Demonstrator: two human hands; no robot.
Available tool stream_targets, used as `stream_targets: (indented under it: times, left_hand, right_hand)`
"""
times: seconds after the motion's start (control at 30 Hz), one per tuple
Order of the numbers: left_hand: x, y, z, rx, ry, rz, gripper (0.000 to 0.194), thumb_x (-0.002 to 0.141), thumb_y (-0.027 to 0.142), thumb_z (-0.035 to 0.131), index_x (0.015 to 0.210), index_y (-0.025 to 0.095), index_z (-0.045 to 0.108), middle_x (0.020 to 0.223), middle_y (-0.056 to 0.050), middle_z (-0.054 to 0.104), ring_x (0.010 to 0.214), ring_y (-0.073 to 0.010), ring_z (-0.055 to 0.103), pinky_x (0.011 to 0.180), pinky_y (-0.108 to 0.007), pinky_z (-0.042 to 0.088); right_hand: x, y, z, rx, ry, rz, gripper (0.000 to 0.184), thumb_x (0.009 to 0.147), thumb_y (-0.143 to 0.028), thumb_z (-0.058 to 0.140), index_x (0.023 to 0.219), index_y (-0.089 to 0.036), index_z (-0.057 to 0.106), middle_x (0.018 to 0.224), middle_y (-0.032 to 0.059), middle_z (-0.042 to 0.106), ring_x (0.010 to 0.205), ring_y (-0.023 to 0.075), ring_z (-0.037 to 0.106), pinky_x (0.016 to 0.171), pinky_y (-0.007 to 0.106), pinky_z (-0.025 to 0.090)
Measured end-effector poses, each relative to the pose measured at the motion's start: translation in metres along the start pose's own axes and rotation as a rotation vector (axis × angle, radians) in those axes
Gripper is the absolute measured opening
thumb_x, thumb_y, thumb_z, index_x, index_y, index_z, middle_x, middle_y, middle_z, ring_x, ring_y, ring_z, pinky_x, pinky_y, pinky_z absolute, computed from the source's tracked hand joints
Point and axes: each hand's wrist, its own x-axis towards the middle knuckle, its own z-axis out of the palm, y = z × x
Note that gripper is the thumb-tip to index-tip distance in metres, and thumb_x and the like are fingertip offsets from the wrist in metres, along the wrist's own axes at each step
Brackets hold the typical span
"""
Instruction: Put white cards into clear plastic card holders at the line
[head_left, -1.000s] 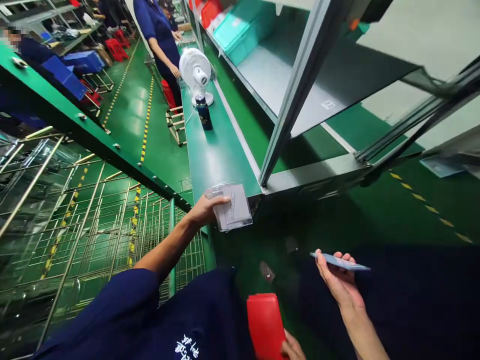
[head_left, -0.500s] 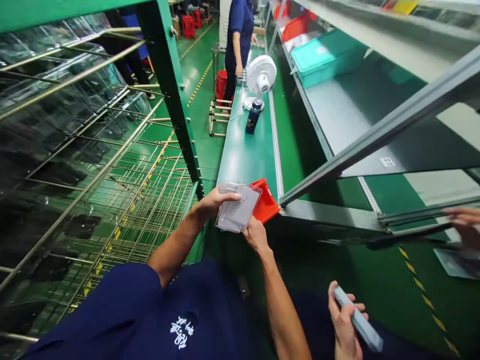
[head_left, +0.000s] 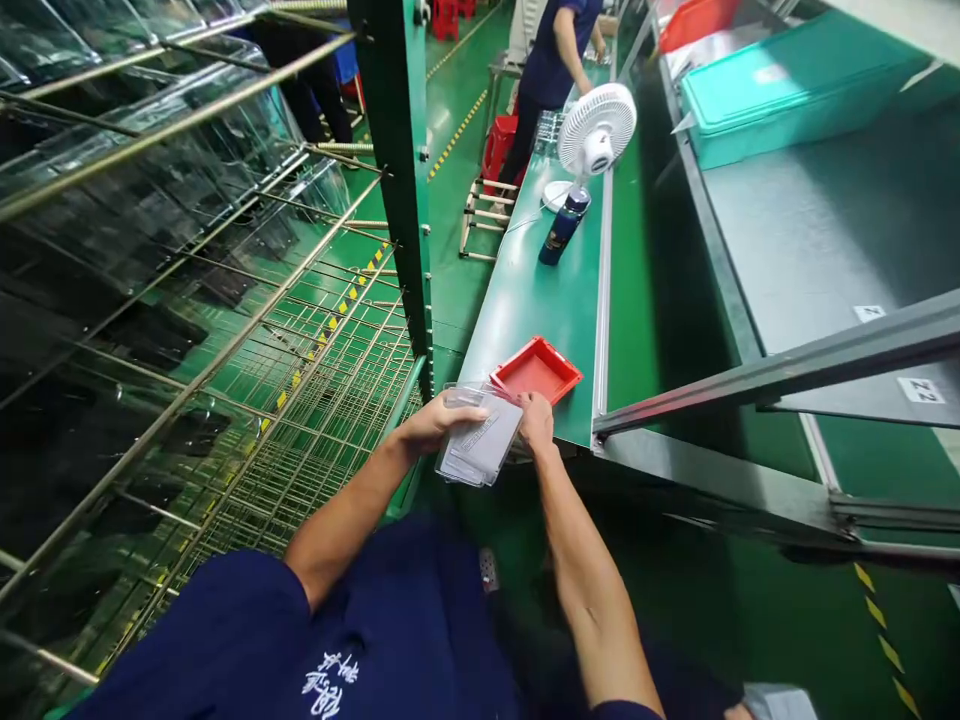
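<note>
Two hands: both meet at the near end of the green belt (head_left: pixel 540 290), over one clear packet.
Rack (head_left: pixel 187 300): wire shelves with clear sheets fill the far left; a green post (head_left: pixel 397 170) stands between them and the belt.
Left hand (head_left: pixel 431 425): grasps the packet (head_left: pixel 480 445) from its left edge, thumb across the top, as it did a second ago.
Packet: clear plastic with a grey card inside, held tilted just off the belt's near end, not resting on it.
Right hand (head_left: pixel 536 420): now closed on the packet's right edge; half a second ago it was under the red tray (head_left: pixel 537 368), setting it on the belt.
Red tray: lies flat and empty on the belt, just beyond the packet, freed from the hand.
Change: tray set down, both hands on the packet, so by my reading the packet work comes next.
Bottle (head_left: pixel 562 225): stands well up the belt, with a white fan (head_left: pixel 596 135) behind it.
Co-worker (head_left: pixel 559 60): stands at the far end, well apart.
Shelf (head_left: pixel 817 220): grey, to the right, with a teal bin (head_left: pixel 787 85); its slanted rail (head_left: pixel 772 375) hangs beside the tray.
In the way: nothing between hands and tray.
</note>
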Motion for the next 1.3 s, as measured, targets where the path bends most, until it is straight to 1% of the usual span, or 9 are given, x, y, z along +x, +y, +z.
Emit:
stream_targets:
  times: [0.1, 0.2, 0.27, 0.37, 0.53, 0.6, 0.73, 1.03, 1.3]
  left_hand:
    - [0.004, 0.001, -0.004, -0.001, 0.009, 0.011, 0.050, 0.051, 0.034, 0.096, 0.089, 0.007, 0.076, 0.079, -0.008, 0.074, 0.067, -0.0155, 0.066, 0.064, -0.025, 0.053]
    - [0.011, -0.002, -0.006, 0.010, -0.005, 0.008, 0.049, 0.050, 0.032, 0.096, 0.088, 0.008, 0.075, 0.078, -0.007, 0.074, 0.066, -0.0153, 0.066, 0.065, -0.025, 0.053]
    - [0.015, -0.006, -0.004, 0.049, -0.048, -0.019, 0.050, 0.050, 0.035, 0.097, 0.086, 0.008, 0.075, 0.077, -0.007, 0.074, 0.065, -0.0156, 0.066, 0.064, -0.026, 0.053]
    - [0.019, -0.013, 0.006, 0.108, -0.177, -0.022, 0.052, 0.056, 0.044, 0.094, 0.090, 0.008, 0.076, 0.082, -0.010, 0.075, 0.070, -0.0178, 0.069, 0.067, -0.026, 0.055]
    - [0.014, -0.021, 0.027, 0.132, -0.431, 0.002, 0.048, 0.066, 0.034, 0.088, 0.107, 0.011, 0.076, 0.101, -0.014, 0.077, 0.090, -0.0273, 0.074, 0.082, -0.035, 0.058]
    - [0.011, -0.023, 0.033, 0.137, -0.466, 0.015, 0.045, 0.067, 0.030, 0.087, 0.105, 0.009, 0.076, 0.103, -0.016, 0.077, 0.097, -0.0304, 0.074, 0.087, -0.037, 0.057]
    - [0.007, -0.023, 0.041, 0.071, -0.483, -0.027, 0.047, 0.068, 0.032, 0.085, 0.108, 0.008, 0.074, 0.102, -0.018, 0.077, 0.097, -0.0339, 0.074, 0.089, -0.045, 0.058]
    - [0.000, -0.020, 0.047, 0.061, -0.415, 0.008, 0.047, 0.068, 0.034, 0.086, 0.105, 0.010, 0.072, 0.097, -0.016, 0.077, 0.080, -0.0306, 0.076, 0.080, -0.045, 0.062]
    - [0.005, -0.026, 0.043, 0.136, -0.289, 0.082, 0.046, 0.059, 0.031, 0.093, 0.096, 0.011, 0.076, 0.093, -0.009, 0.077, 0.082, -0.0219, 0.072, 0.082, -0.033, 0.057]
  right_hand:
    - [-0.028, -0.024, -0.007, 0.347, 0.144, 0.071, 0.050, 0.102, -0.055, 0.032, 0.108, -0.016, 0.061, 0.116, 0.0162, 0.066, 0.110, 0.0251, 0.061, 0.098, 0.044, 0.049]
    - [-0.077, -0.056, -0.017, 0.660, 0.176, 0.078, 0.069, 0.102, -0.064, 0.006, 0.105, -0.018, 0.058, 0.095, 0.0096, 0.070, 0.083, 0.0197, 0.068, 0.074, 0.035, 0.056]
    - [-0.105, -0.077, -0.025, 0.793, 0.198, 0.069, 0.060, 0.095, -0.073, 0.035, 0.103, -0.019, 0.059, 0.093, 0.0069, 0.071, 0.080, 0.0189, 0.069, 0.072, 0.033, 0.057]
    - [-0.130, -0.098, -0.040, 0.920, 0.296, 0.083, 0.054, 0.083, -0.063, 0.068, 0.112, -0.018, 0.060, 0.109, 0.0088, 0.073, 0.096, 0.0204, 0.070, 0.086, 0.033, 0.058]
    - [-0.151, -0.106, -0.067, 1.080, 0.584, 0.163, 0.041, 0.077, -0.047, 0.079, 0.098, -0.015, 0.064, 0.093, 0.0064, 0.073, 0.084, 0.0185, 0.068, 0.079, 0.031, 0.057]
    - [-0.164, -0.104, -0.074, 1.080, 0.717, 0.189, 0.038, 0.076, -0.044, 0.081, 0.093, -0.015, 0.063, 0.088, 0.0038, 0.071, 0.080, 0.0159, 0.065, 0.077, 0.028, 0.055]
    - [-0.188, -0.097, -0.086, 1.116, 0.899, 0.206, 0.035, 0.080, -0.046, 0.077, 0.102, -0.022, 0.064, 0.100, 0.0036, 0.071, 0.091, 0.0168, 0.066, 0.089, 0.031, 0.055]
    - [-0.210, -0.101, -0.091, 1.208, 0.875, 0.304, 0.036, 0.067, -0.047, 0.086, 0.095, -0.029, 0.072, 0.101, 0.0053, 0.073, 0.094, 0.0203, 0.067, 0.092, 0.034, 0.056]
    - [-0.211, -0.098, -0.086, 1.152, 0.838, 0.257, 0.041, 0.071, -0.044, 0.085, 0.096, -0.018, 0.066, 0.095, 0.0022, 0.073, 0.085, 0.0137, 0.067, 0.085, 0.028, 0.056]
